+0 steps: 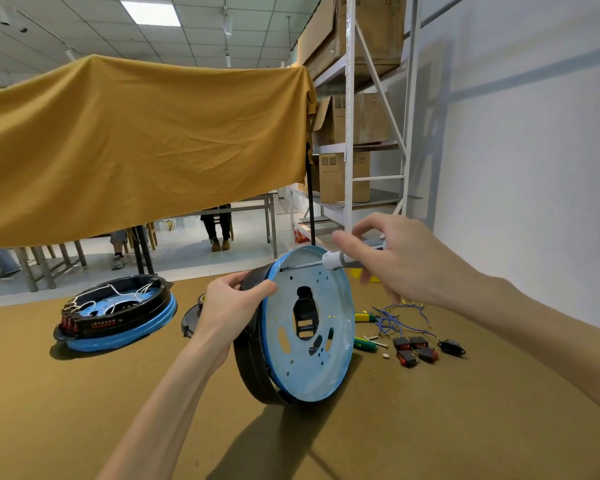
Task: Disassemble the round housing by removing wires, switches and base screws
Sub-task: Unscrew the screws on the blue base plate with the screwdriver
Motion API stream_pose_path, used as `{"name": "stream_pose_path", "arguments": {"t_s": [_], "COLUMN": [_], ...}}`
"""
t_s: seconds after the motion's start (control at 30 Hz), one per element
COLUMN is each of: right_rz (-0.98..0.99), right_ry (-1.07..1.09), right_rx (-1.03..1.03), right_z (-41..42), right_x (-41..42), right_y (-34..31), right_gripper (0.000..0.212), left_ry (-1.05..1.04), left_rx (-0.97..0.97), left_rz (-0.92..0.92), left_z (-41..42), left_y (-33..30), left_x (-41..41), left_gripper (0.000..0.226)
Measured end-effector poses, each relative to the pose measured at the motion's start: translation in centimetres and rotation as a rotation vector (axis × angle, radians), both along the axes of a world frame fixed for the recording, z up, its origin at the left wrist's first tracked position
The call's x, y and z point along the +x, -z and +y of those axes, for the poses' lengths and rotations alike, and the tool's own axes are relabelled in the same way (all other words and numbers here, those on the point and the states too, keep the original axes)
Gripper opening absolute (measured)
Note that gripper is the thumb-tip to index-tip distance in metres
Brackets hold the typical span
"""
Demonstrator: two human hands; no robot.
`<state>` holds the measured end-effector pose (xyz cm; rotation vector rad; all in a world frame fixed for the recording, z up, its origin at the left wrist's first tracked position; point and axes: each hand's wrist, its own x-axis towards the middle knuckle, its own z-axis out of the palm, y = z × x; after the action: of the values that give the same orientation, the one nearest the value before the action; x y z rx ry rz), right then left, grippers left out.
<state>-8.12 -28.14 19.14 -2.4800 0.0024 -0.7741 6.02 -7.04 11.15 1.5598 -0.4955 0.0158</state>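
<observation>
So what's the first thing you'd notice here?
A big round housing with a blue plate stands on edge mid-table, steadied by the left hand. The right hand holds a screwdriver at its top rim. Behind hangs a wide mustard cloth; red switches and blue wires lie to the right.

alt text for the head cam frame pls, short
A person's left hand steadies a round housing on edge on a brown table while the right hand drives a screwdriver at its upper rim. Removed switches and blue wires lie to the right; a second housing lies flat at left.
</observation>
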Motion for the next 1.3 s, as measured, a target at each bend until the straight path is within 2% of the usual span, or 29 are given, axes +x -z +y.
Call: {"name": "stream_pose_path", "arguments": {"t_s": [0.07, 0.13, 0.17, 0.27, 0.4, 0.43, 0.57, 0.73, 0.83, 0.97, 1.2, 1.27, 1.3], "right_rz": [-0.031, -0.106, -0.115, -0.106, 0.011, -0.006, -0.135, -0.100, -0.035, -0.138, 0.257, 0.295, 0.289], "right_ry": [-0.027, -0.079, -0.111, -0.157, -0.031, -0.026, -0.057, -0.085, 0.005, 0.003, -0.072, -0.015, 0.028], "right_rx": [0.014, -0.025, -0.044, -0.038, 0.011, 0.015, -0.029, 0.014, 0.012, -0.151, -0.129, -0.206, -0.250], "right_z": [-0.1, -0.1, -0.2, -0.6, 0.1, 0.3, 0.5, -0.2, 0.4, 2.0, 2.7, 2.9, 3.1], "right_x": [0.3, 0.4, 0.4, 0.8, 1.2, 1.3, 1.2, 2.1, 2.7, 3.7, 5.8, 6.4, 6.8], "right_y": [0.3, 0.4, 0.4, 0.7, 1.0, 1.1, 0.0, -1.6, -1.5, -2.5, -1.9, -1.1, -0.7], "right_gripper": [0.033, 0.014, 0.012, 0.029, 0.040, 0.041, 0.020, 0.031, 0.037, 0.032, 0.032, 0.031, 0.038], "left_ry": [-0.011, -0.025, -0.032, -0.037, -0.028, -0.024, -0.032, -0.011, 0.004, 0.031, 0.118, 0.149, 0.155], "left_rx": [0.002, 0.002, 0.000, 0.001, 0.004, 0.002, -0.051, -0.119, -0.168, -0.195, -0.246, -0.220, -0.218], "left_rz": [0.010, 0.016, 0.020, 0.031, 0.058, 0.063, 0.172, 0.377, 0.467, 0.585, 0.795, 0.822, 0.832], "left_z": [0.1, 0.2, 0.3, 0.4, 0.6, 0.6, 0.2, -0.4, -0.3, -0.5, 1.1, 1.7, 1.9], "left_y": [0.0, 0.1, 0.1, 0.1, 0.2, 0.2, 0.0, 0.9, 1.4, 2.5, 6.3, 7.3, 7.8], "left_x": [0.1, 0.3, 0.3, 0.4, 0.6, 0.6, 0.7, 0.2, -0.1, -0.9, -0.8, -0.5, -0.3], "left_gripper": [0.021, 0.019, 0.019, 0.019, 0.016, 0.015, 0.009, 0.030, 0.031, 0.028, 0.057, 0.060, 0.061]}}
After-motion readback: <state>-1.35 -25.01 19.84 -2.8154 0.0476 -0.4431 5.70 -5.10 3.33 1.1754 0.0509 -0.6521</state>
